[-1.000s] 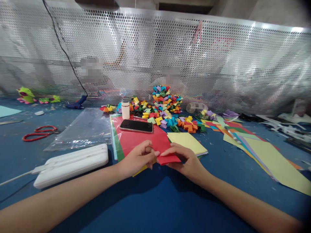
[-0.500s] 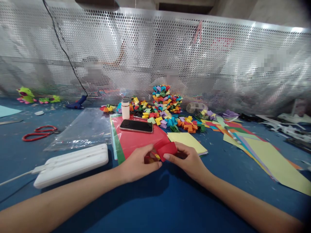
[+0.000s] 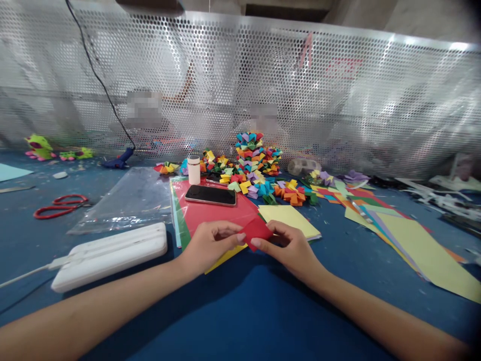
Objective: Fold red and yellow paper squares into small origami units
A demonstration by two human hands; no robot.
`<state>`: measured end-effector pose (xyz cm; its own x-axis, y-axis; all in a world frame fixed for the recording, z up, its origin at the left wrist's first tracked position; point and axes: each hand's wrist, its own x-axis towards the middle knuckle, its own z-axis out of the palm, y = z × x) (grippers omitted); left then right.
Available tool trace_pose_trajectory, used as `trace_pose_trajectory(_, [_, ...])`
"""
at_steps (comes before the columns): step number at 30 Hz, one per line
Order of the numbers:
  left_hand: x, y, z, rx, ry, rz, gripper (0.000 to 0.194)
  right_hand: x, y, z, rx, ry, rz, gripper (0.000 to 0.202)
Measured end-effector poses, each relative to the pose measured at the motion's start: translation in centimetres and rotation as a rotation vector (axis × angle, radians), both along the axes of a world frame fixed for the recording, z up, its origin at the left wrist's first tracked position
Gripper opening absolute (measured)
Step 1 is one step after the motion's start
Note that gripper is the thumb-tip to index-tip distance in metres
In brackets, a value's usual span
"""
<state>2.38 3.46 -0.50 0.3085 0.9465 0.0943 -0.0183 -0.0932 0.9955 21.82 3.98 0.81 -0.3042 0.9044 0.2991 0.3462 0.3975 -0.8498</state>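
Note:
A small folded piece of red paper [image 3: 257, 232] is held between both hands above the near edge of the paper stack. My left hand [image 3: 212, 245] pinches its left side with thumb and fingers. My right hand [image 3: 291, 244] grips its right side, the thumb lying on the front face. Beneath and behind the hands lies a stack of coloured sheets [image 3: 203, 215] with red on top. A dark-screened phone [image 3: 211, 195] rests on that stack. To its right is a pad of pale yellow paper [image 3: 291, 220].
Folded-paper pieces and a tower [image 3: 250, 155] stand at the back. At left are a white power bank [image 3: 112, 255] with a cable, red-handled scissors [image 3: 62, 206], a clear plastic bag [image 3: 126, 200] and a blue glue gun [image 3: 119, 159]. Paper strips [image 3: 421, 240] lie at right.
The red paper has gone from a bent, partly opened shape to a flatter one. My left thumb has moved up onto its left edge. My right hand has stayed nearly in place.

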Motion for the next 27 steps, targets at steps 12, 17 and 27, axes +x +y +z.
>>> trace_pose_trajectory(12, [0.05, -0.01, -0.31, 0.002, 0.056, -0.043, 0.019, 0.2, 0.38, -0.45, 0.041, 0.166, -0.14, 0.038])
trace_pose_trajectory(17, [0.03, 0.06, -0.57, 0.011, 0.047, -0.079, 0.022, 0.29, 0.49, -0.07, 0.0, 0.203, -0.121, 0.04])
trace_pose_trajectory(27, [0.01, -0.16, -0.4, 0.015, -0.047, -0.106, 0.028, 0.16, -0.21, -0.34, -0.05, 0.18, 0.001, 0.043])
